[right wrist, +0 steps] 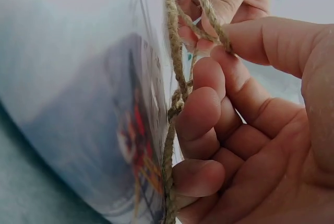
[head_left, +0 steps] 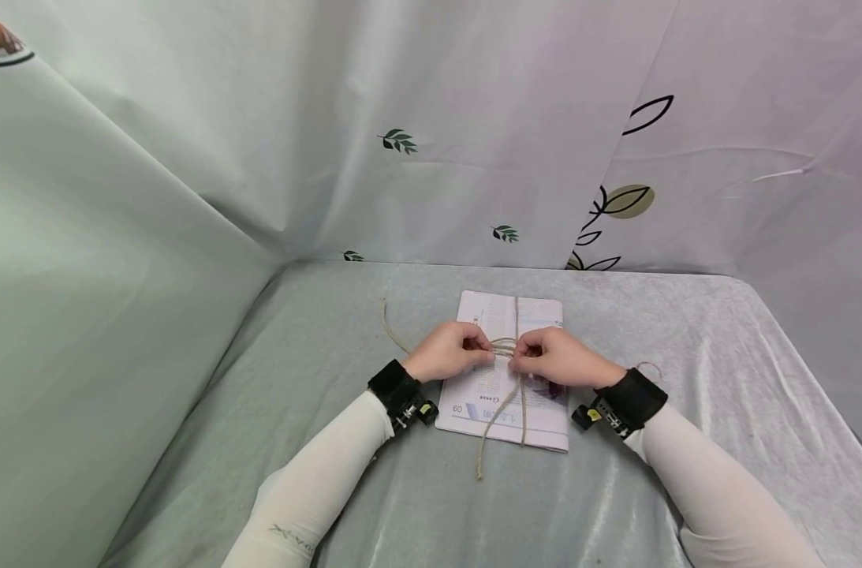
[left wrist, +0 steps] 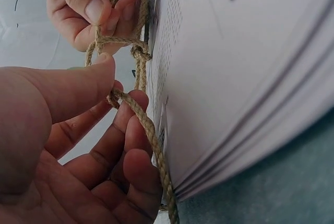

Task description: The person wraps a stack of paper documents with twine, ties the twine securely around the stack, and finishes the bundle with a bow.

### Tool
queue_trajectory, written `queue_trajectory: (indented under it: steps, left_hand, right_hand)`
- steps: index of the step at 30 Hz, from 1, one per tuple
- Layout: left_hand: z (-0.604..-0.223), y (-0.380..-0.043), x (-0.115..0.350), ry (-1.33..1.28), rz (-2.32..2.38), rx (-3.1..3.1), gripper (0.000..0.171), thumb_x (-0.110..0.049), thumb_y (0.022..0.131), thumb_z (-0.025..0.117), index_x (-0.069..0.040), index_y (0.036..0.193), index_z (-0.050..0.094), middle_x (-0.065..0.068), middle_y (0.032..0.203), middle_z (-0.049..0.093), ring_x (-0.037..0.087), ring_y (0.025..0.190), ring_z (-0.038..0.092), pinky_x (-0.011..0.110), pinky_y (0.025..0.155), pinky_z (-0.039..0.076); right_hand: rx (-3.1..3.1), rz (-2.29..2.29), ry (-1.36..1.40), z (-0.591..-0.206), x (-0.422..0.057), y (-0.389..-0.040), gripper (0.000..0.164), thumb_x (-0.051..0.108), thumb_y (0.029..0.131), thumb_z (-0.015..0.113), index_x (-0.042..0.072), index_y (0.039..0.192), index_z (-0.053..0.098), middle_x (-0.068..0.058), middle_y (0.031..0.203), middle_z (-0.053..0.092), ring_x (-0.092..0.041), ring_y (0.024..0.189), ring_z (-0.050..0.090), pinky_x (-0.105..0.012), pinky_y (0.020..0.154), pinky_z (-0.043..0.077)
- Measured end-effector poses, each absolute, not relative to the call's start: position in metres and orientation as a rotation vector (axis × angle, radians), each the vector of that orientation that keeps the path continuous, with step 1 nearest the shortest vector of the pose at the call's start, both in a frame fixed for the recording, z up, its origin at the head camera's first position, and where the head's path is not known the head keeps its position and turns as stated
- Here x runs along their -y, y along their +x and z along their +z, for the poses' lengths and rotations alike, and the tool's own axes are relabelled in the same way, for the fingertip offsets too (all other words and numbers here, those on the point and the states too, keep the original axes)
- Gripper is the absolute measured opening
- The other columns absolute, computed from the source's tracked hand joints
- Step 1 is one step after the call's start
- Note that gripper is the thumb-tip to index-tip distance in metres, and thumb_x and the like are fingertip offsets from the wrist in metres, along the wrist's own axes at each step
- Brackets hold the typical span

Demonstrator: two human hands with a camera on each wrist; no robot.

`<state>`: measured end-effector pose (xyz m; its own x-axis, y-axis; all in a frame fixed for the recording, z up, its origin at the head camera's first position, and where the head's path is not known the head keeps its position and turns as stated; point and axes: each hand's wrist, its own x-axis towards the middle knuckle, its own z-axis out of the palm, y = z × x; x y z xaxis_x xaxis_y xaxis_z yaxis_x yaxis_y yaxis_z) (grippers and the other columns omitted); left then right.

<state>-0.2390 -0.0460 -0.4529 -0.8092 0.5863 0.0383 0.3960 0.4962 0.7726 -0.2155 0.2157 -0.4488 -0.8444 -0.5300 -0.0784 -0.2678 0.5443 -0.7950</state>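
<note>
A stack of folded newspapers (head_left: 490, 312) lies flat, with jute twine (head_left: 523, 418) running lengthwise and crosswise over it. My left hand (head_left: 448, 351) pinches a strand of the twine (left wrist: 151, 132) between thumb and forefinger; its other fingers are loosely bent. Close by on the right, my right hand (head_left: 561, 356) pinches another part between thumb and fingertip, as the right wrist view shows. Strands span the short gap between both hands. A knot (left wrist: 141, 52) sits against the paper, visible also as a twine crossing (right wrist: 177, 104) beside the right fingers.
Grey cloth (head_left: 374, 505) covers the table under the stack. One loose twine end (head_left: 391, 327) stretches out behind the left hand, another hangs past the stack's front edge. White leaf-patterned fabric (head_left: 459, 181) rises at the back and sides.
</note>
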Motion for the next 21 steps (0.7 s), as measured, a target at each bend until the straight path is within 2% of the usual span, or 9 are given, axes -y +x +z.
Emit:
queue_trajectory:
  steps: [11, 16, 21]
  left_hand:
    - [-0.4532, -0.241, 0.0485, 0.834, 1.24, -2.436, 0.016, -0.021, 0.107, 0.078, -0.01, 0.116, 0.085, -0.002, 0.1, 0.079, 0.007, 0.082, 0.065, 0.024, 0.073, 0.051]
    - [-0.454, -0.2415, 0.0478, 0.85, 1.227, -2.443, 0.016, -0.02, 0.11, 0.074, -0.009, 0.111, 0.085, -0.002, 0.094, 0.076, 0.007, 0.078, 0.062, 0.024, 0.07, 0.05]
    - [-0.4535, -0.2417, 0.046, 0.873, 1.248, -2.484, 0.018, -0.019, 0.111, 0.071, -0.006, 0.104, 0.082, -0.001, 0.085, 0.067, 0.01, 0.075, 0.059, 0.026, 0.069, 0.046]
  right_hand:
    - [-2.516, -1.157, -0.643, -0.454, -0.2163, -0.2173, 0.016, 0.027, 0.101, 0.084, 0.017, 0.09, 0.079, 0.006, 0.067, 0.058, -0.01, 0.052, 0.053, -0.03, 0.049, 0.046]
    - [-2.523, -1.147, -0.644, -0.454, -0.2156, -0.2168, 0.016, 0.025, 0.101, 0.084, 0.018, 0.088, 0.077, 0.007, 0.065, 0.057, -0.011, 0.05, 0.053, -0.031, 0.048, 0.047]
    - [-2.504, -1.154, -0.65, -0.4509, -0.2147, -0.2153, 0.013, 0.018, 0.101, 0.082, 0.017, 0.09, 0.075, 0.007, 0.069, 0.061, -0.012, 0.053, 0.054, -0.031, 0.049, 0.046]
